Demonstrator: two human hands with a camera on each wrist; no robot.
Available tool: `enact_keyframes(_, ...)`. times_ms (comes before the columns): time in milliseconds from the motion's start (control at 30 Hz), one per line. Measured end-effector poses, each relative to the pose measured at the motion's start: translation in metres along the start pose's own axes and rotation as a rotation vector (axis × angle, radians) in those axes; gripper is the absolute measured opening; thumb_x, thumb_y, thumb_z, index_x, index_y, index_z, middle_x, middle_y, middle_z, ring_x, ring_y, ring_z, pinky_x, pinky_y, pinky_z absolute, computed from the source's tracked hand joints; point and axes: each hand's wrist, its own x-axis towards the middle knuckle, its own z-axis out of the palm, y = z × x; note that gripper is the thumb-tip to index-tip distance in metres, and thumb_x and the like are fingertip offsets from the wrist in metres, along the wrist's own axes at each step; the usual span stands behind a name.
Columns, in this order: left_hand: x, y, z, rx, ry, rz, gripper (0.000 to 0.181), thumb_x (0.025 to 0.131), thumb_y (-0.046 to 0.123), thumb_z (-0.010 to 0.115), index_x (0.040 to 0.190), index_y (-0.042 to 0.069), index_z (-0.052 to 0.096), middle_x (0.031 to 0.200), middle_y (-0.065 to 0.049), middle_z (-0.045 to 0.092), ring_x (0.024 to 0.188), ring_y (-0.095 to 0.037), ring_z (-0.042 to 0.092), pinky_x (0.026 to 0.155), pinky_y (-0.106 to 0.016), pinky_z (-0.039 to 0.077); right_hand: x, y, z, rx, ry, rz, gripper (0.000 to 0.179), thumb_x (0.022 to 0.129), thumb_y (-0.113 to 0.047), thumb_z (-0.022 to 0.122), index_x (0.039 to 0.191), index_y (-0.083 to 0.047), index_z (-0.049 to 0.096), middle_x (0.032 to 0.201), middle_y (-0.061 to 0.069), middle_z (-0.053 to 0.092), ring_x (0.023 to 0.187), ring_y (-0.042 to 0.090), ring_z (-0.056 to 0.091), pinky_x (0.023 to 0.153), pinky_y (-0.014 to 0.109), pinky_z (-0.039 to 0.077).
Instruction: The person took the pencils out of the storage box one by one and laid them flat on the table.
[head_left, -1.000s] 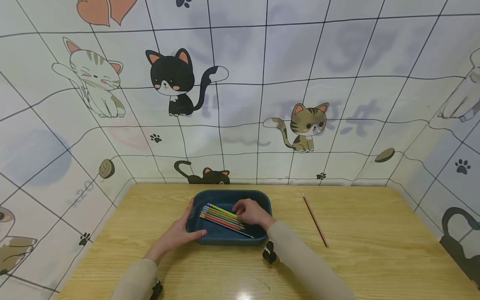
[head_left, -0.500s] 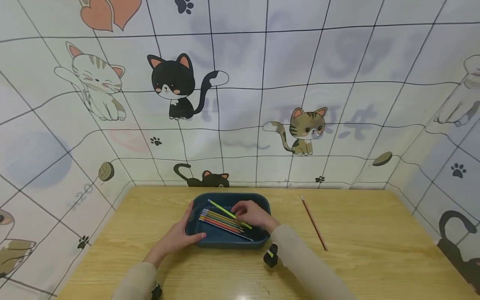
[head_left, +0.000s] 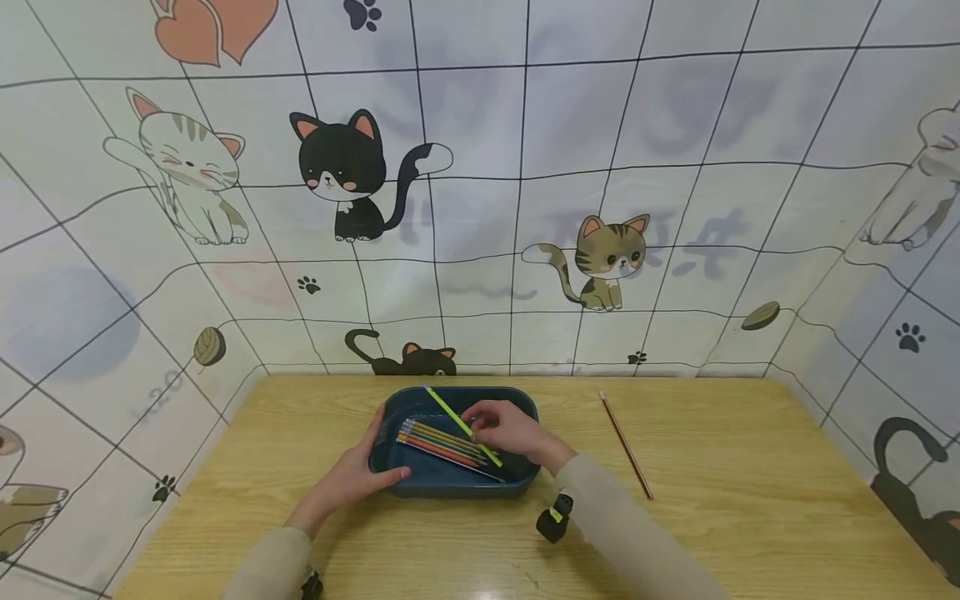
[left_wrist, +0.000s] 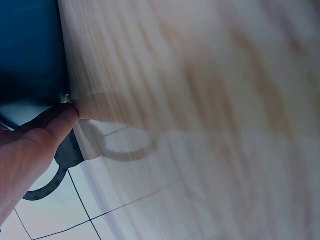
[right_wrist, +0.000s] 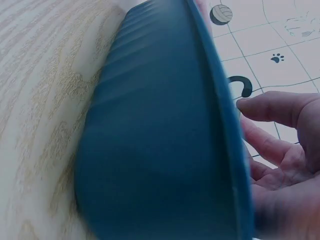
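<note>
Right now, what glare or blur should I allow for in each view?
Head: fairly sharp, with pale glare on the tabletop at the bottom edge; left wrist: tabletop soft, carrying mirrored reflections, with the tray partly in dark shadow; right wrist: the tray's nearest rim and the lower part of the right hand are blurred.

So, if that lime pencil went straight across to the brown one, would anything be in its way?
Possibly: the tray's right wall stands between the lime pencil and the brown pencil on the table. I can't tell whether the right grip holds the lime one high enough to clear.
</note>
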Motion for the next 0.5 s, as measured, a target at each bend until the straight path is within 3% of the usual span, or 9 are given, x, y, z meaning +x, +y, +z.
enact_keyframes(500,-0.001,0.004,-0.002,-0.018,-0.011,-0.011,0.106,0.083,0.034,0.076,0.156,0.012,0.001,0.152,-0.032,0.02,0.133,-0.051,0.03,0.105,-0.061,0.026,-0.021,-0.005,-0.017,-0.017,0.022,-0.005,0.028,0.092,-0.002,0.058,0.12,0.004,0.058,0.097,0.011,0.061,0.083,0.021,0.06,0.069,0.032,0.05)
